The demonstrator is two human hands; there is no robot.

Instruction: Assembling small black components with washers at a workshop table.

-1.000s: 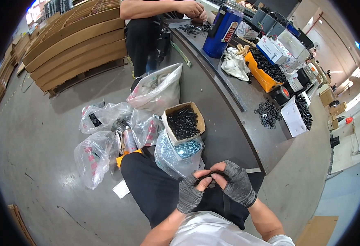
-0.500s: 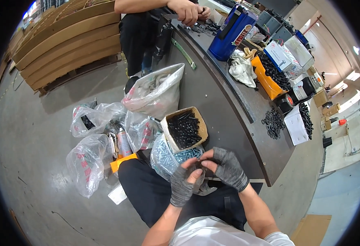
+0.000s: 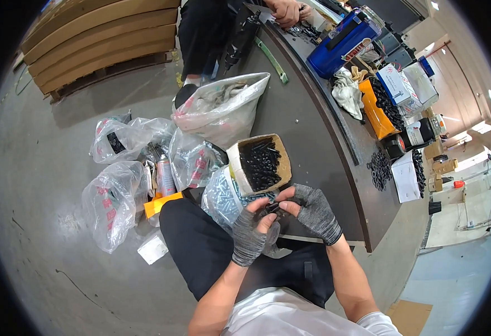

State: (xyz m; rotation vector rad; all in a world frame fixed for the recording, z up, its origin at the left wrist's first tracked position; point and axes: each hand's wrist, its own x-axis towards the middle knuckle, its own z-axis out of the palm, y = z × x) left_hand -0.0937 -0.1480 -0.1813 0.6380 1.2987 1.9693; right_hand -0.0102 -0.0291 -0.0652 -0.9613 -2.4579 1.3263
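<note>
My left hand (image 3: 250, 235) and my right hand (image 3: 314, 217), both in grey fingerless gloves, meet in front of my lap. Between their fingertips is a small black screw (image 3: 272, 208), pinched from both sides; its finer details are too small to make out. Just beyond my fingers stands an open cardboard box (image 3: 235, 161) filled with small black screws (image 3: 261, 163). Under and beside that box sits a clear plastic bag (image 3: 218, 196) of silvery screws, partly hidden by my left hand.
A dark table (image 3: 363, 193) curves along the right, bearing loose black washers (image 3: 379, 169), a white box (image 3: 404, 178), an orange box (image 3: 375, 115) and a blue flask (image 3: 338, 47). Plastic bags (image 3: 111, 207) and a spray can (image 3: 165, 175) stand on the left. Another person's hand (image 3: 286, 11) works at the far end.
The view has shifted slightly, so the table and boxes appear farther right. My hands stay together, and the black screw between my fingertips shows more plainly now.
</note>
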